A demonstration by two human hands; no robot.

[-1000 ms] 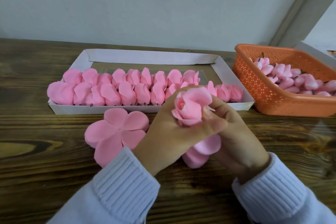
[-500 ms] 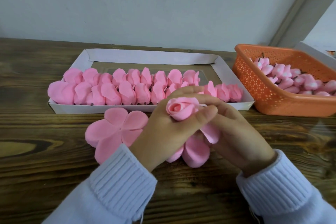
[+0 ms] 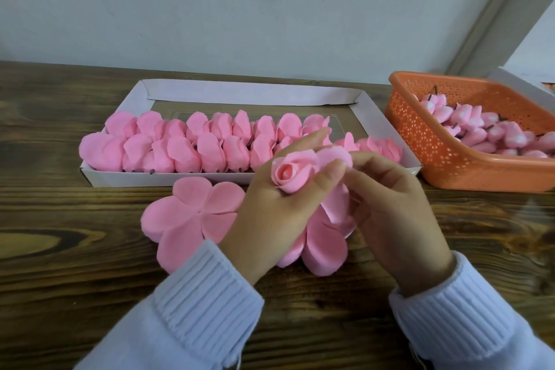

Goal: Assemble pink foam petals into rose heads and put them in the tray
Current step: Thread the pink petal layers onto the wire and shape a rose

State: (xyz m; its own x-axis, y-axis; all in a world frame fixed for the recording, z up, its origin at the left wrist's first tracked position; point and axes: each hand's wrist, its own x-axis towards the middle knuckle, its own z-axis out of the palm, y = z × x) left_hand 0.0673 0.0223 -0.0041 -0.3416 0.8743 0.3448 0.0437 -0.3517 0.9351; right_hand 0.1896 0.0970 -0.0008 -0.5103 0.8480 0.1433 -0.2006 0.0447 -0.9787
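— What takes up most of the view?

— A dark wooden bench (image 3: 75, 249) running up to a pale wall. A long white tray (image 3: 387, 117) lies across it, and two rows of finished roses (image 3: 186, 153) fill the tray's near half. The far half shows bare bottom.

— And to the right?

— An orange basket (image 3: 435, 159) with small holes in its walls, just beside the tray's right end. It holds a heap of small pink buds (image 3: 480, 129) with dark stubs.

— Anything loose on the bench?

— A flat pink petal piece (image 3: 192, 213) with five lobes lies just in front of the tray, left of the hands and partly under the left wrist.

— The hands, then?

— Both come out of pale ribbed sleeves (image 3: 204, 303), over the bench in front of the tray. The left hand (image 3: 270, 213) is wrapped round the rose head (image 3: 292, 173), fingers behind it, thumb pressed on a petal at its right side. The right hand (image 3: 393, 204) has its fingers curled in on the outer petals from the right.

— Where is that rose head exactly?

— Above the bench between the two hands, its tight centre facing up and left. Its wide lower petals (image 3: 324, 246) hang open beneath the hands, down to the bench.
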